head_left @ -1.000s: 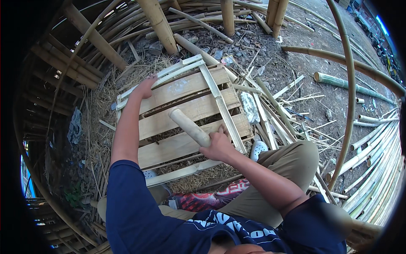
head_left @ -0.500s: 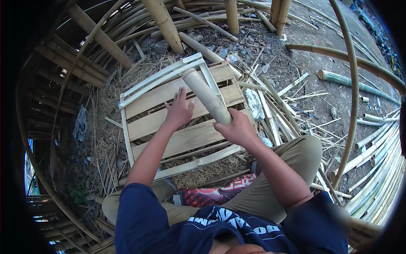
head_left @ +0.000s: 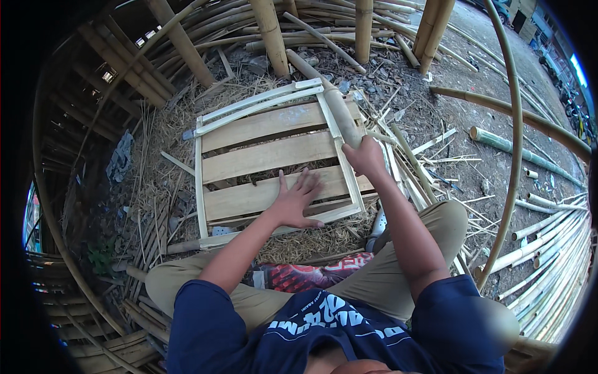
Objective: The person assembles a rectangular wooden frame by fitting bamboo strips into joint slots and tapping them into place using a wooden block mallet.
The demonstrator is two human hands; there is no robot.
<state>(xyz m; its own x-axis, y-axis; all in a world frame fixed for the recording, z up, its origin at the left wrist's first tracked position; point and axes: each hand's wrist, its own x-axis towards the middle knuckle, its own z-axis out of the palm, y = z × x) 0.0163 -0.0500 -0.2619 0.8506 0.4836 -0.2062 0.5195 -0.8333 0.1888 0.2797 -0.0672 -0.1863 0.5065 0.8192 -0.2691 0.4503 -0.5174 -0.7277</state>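
In front of me lies a slatted wooden panel (head_left: 268, 154), with pale split-bamboo strips (head_left: 199, 174) along its edges. My left hand (head_left: 296, 198) is spread, palm down, on or just over the nearer slats, and holds nothing. At the panel's right side, my right hand (head_left: 365, 157) is closed around the near end of a short, thick bamboo length (head_left: 341, 112). That length points away from me along the right edge strip. Whether it rests on the panel I cannot tell.
Upright bamboo posts (head_left: 270, 37) stand beyond the panel, with long poles piled behind them. Bamboo splinters (head_left: 414, 165) litter the ground to the right. A bent pole (head_left: 516, 124) arches at the right, near a bundle of bamboo (head_left: 554, 249). A red patterned sack (head_left: 305, 275) lies between my legs.
The bamboo length has swung from over the slats to the panel's right side, still in my right hand. My left hand has moved nearer and rightward, from the middle to the near slats.
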